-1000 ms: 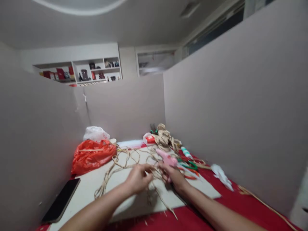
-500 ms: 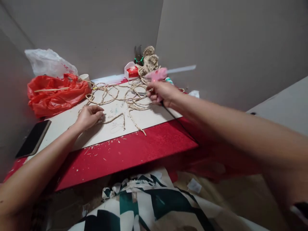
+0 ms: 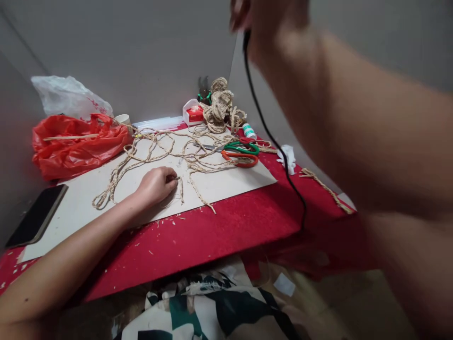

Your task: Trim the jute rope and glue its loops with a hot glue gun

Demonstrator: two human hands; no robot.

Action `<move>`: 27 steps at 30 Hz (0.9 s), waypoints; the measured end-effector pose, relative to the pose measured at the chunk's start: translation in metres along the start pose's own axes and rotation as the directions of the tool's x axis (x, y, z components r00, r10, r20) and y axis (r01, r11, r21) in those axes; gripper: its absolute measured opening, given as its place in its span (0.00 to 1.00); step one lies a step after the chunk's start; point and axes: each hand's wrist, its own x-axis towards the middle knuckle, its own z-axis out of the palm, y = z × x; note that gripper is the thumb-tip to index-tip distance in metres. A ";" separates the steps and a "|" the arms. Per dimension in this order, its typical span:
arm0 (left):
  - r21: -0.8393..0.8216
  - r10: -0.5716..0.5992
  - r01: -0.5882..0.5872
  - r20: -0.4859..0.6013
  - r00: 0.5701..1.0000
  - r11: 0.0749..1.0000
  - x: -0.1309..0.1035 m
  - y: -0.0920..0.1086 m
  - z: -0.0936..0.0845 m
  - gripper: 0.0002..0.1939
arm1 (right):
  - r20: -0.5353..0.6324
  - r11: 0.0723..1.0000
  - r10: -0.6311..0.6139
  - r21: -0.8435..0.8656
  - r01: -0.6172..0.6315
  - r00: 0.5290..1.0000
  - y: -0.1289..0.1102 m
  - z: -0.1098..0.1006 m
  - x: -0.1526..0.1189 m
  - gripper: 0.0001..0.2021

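Pinching braided cord point(image 3: 181, 191), left hand point(image 3: 156, 185) low over board point(image 3: 233, 180), right hand point(image 3: 269, 23) raised.

Grey walls point(image 3: 141, 56) meet in a corner point(image 3: 232, 59) beyond the left fingers point(image 3: 171, 174); the red counter point(image 3: 212, 236) spreads beneath, dimly lit.

Setting: a small handicraft workspace, partitioned like a booth; the wider premises cannot be determined. Beyond the left grip point(image 3: 157, 185), plain grey panels point(image 3: 141, 61) meet at a corner close behind the counter point(image 3: 219, 233). The counter has a red covering, with a pale work board point(image 3: 244, 182) beneath the grip. Craft evidence noted: braided cord point(image 3: 201, 196) just right of the grip, scissors point(image 3: 244, 148) farther right, pliers point(image 3: 204, 89) and bundled cord point(image 3: 221, 106) beyond it. Fibre scraps point(image 3: 150, 252) litter the near edge.
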 end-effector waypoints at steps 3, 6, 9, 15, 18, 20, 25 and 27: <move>-0.099 -0.014 0.008 -0.058 0.998 0.995 -0.001 -0.004 0.007 0.11 | 0.078 0.986 0.021 -0.165 -0.008 0.997 0.044 0.012 -0.057 0.15; -0.245 -0.028 -0.016 -0.173 0.985 0.969 -0.004 -0.006 0.009 0.09 | 0.185 0.946 0.283 -0.217 -0.242 0.941 0.093 0.007 -0.116 0.10; -0.326 -0.039 -0.060 -0.289 0.957 0.943 -0.006 -0.003 0.005 0.09 | 0.194 0.859 0.509 -0.169 -0.483 0.838 0.125 0.001 -0.148 0.10; -0.410 -0.033 -0.155 -0.417 0.908 0.899 -0.011 0.007 -0.003 0.06 | 0.352 0.798 0.581 -0.073 -0.598 0.734 0.128 0.005 -0.165 0.10; -0.378 0.022 -0.215 -0.452 0.892 0.900 -0.014 0.010 -0.003 0.06 | 0.425 0.780 0.584 -0.058 -0.622 0.692 0.122 0.005 -0.172 0.13; -0.346 0.059 -0.244 -0.467 0.882 0.906 -0.015 0.012 -0.003 0.06 | 0.450 0.772 0.577 -0.030 -0.634 0.682 0.120 0.005 -0.176 0.13; -0.355 0.049 -0.231 -0.453 0.890 0.906 -0.018 0.014 -0.005 0.08 | 0.451 0.766 0.560 0.040 -0.642 0.695 0.118 0.005 -0.179 0.13; -0.382 0.015 -0.192 -0.421 0.907 0.904 -0.020 0.014 -0.005 0.09 | 0.416 0.766 0.546 0.105 -0.635 0.727 0.116 0.004 -0.175 0.14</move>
